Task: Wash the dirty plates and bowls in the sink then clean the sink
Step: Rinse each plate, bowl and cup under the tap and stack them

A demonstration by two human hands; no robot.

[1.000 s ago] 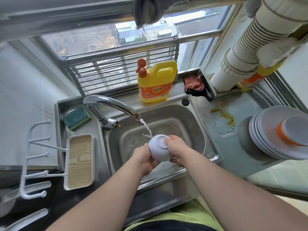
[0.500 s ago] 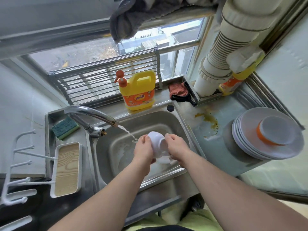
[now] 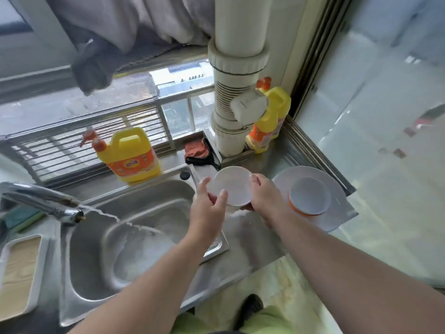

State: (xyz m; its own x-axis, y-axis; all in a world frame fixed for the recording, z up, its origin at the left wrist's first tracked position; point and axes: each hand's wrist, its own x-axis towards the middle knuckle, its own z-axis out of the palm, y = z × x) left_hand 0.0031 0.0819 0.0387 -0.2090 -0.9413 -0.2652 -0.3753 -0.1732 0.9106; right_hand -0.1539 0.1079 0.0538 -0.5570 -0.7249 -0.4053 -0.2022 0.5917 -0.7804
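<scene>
A steel tabertop is wrong word here: a steel tabletop (image 3: pixel 260 239) under a window holds the sink (image 3: pixel 101 256), tap running. Right hand (image 3: pixel 263 197) grips the white bowl (image 3: pixel 232 185) beside stacked plates (image 3: pixel 337 189); left hand (image 3: pixel 208 210) fingers apart, just touching it. Motion blur hides the sink bottom
</scene>
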